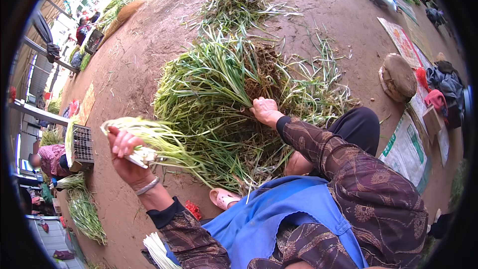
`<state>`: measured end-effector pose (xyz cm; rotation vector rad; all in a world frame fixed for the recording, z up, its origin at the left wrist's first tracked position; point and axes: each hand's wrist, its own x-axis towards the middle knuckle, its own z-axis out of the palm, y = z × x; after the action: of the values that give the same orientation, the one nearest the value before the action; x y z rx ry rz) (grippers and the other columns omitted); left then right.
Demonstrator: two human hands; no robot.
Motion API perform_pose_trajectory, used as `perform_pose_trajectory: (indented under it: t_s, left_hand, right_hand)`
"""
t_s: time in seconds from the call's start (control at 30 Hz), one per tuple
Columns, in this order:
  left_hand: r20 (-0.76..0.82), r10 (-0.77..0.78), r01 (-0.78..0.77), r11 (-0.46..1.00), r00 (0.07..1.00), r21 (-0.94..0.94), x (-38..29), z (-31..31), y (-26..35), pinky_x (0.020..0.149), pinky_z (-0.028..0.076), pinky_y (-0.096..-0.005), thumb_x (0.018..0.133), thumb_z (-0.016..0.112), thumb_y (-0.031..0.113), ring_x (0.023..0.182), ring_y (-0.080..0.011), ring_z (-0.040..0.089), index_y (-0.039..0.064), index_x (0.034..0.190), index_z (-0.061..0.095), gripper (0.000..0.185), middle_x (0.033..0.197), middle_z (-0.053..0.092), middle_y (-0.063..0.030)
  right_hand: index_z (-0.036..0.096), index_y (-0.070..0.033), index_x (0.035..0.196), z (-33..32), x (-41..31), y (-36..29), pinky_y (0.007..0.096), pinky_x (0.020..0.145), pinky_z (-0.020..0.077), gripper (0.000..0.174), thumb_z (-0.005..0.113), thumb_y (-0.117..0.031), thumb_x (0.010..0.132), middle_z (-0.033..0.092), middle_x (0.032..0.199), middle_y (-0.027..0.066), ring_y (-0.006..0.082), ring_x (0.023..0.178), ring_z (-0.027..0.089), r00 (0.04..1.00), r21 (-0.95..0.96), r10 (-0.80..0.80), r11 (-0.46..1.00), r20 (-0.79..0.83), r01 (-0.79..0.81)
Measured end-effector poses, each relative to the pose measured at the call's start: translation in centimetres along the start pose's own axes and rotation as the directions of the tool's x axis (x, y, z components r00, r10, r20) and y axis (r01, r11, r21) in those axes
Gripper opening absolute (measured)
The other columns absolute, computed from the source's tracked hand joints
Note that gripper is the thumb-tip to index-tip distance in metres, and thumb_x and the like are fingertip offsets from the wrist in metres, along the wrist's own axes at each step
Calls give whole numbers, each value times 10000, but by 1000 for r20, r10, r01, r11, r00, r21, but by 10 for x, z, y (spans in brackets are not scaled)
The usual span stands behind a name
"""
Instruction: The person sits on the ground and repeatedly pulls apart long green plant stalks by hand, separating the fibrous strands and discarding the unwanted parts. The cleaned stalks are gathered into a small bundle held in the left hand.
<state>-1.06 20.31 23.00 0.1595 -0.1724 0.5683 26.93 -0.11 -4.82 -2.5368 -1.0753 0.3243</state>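
Note:
My left hand [129, 157], with a bracelet at the wrist, is closed around a bunch of pale trimmed stalks [143, 155]. The cut white ends point towards me, and yellow-green leaves trail to the right. In front of me lies a large heap of long-leaved greens like chives [186, 89], with brown roots [261, 63] on its right side. My right hand [266, 110] grips a clump of green leaves [239, 86] at the heap's middle. The part inside the fist is hidden. Loose pale leaves [313, 101] lie right of the heap.
Another pile of leaves [239, 3] lies farther off. A bundle of white strips [160, 250] is by my left elbow. At right stand a round stool-like seat [399, 78] and a printed sack [405, 153]. Left, a person [54, 158] bends near a black crate [82, 144].

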Motion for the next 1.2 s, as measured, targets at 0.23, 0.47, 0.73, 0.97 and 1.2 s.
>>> perform_pose_trajectory:
  t_s: [0.23, 0.47, 0.73, 0.97, 1.2]
  left_hand:
    - [-219, 128, -32, 919, 967, 393, -29, -42, -44, 504, 411, -275, 1010, 492, 190, 504, -101, 433, 0, 1100, 578, 226, 710, 535, -24]
    - [-695, -21, 369, 858, 719, 356, -81, -166, -170, 509, 410, -286, 959, 576, 131, 508, -103, 469, 52, 1061, 607, 133, 840, 667, -62]
    - [-716, 1, 473, 750, 698, 462, -69, -160, -220, 499, 448, -262, 904, 656, 67, 532, -93, 505, 17, 1140, 578, 254, 933, 666, -85]
    - [-673, 81, 449, 685, 736, 574, -84, -173, -227, 491, 450, -222, 837, 721, 24, 540, -87, 531, -4, 1076, 626, 258, 804, 638, -18]
    - [-717, 23, 577, 576, 697, 579, -94, -172, -221, 685, 508, -281, 916, 632, 85, 804, -158, 613, 16, 1048, 571, 161, 914, 618, -62]
  right_hand:
    - [653, -12, 876, -50, 17, 4, 251, 642, 461, 152, 690, -127, 783, 593, 718, 1, 93, 677, 543, 988, 790, 17, 603, -153, 112]
    - [653, -57, 978, -74, -44, 26, 214, 585, 463, 272, 738, -281, 848, 626, 798, -18, 49, 652, 553, 965, 948, 22, 183, 260, -260]
    - [673, -34, 1031, -67, -101, -2, 191, 539, 409, 237, 677, -239, 913, 611, 767, -37, 30, 616, 514, 965, 955, -84, 187, 248, -230]
    - [707, -4, 893, -54, -135, -21, 298, 665, 512, 148, 696, -147, 857, 658, 791, 98, 148, 736, 637, 993, 769, -118, 633, -18, 89]
    - [685, -6, 895, -53, -162, -33, 392, 638, 516, 180, 668, -130, 767, 656, 784, 153, 290, 737, 663, 974, 734, -228, 658, -19, 168]
